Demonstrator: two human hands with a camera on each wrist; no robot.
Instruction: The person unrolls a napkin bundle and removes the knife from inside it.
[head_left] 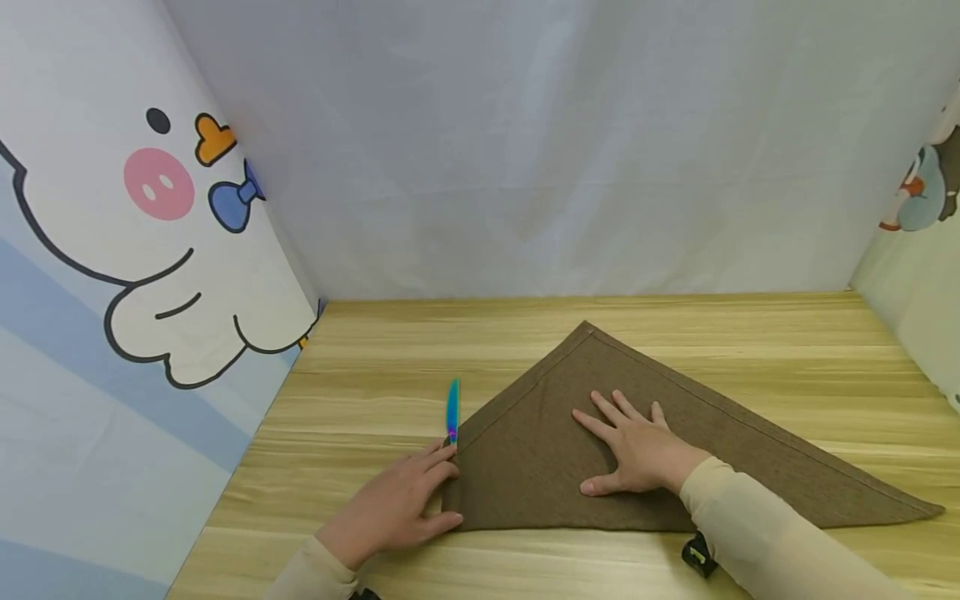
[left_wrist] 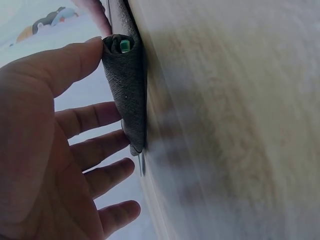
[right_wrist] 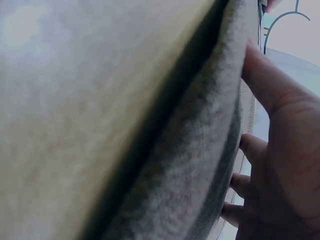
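Observation:
A brown cloth napkin (head_left: 517, 483), folded into a triangle, lies on the table with its long edge toward me. Its left end is rolled up, and a shiny blue knife blade (head_left: 453, 407) sticks out from the far end of that roll (left_wrist: 127, 87). In the left wrist view a small green piece (left_wrist: 125, 46) shows inside the roll's near end. My left hand (head_left: 393, 504) touches the roll from the left, thumb at the near end, fingers extended along its side. Flat on the middle of the napkin rests my right hand (head_left: 641, 450), its fingers spread.
The wood-grain table (head_left: 390, 350) is bounded by a pale curtain (head_left: 525, 150) at the back. On the left stands a panel with a cartoon bird (head_left: 90, 150); another printed panel (head_left: 918, 275) is at the right. The napkin's long tip reaches toward the right.

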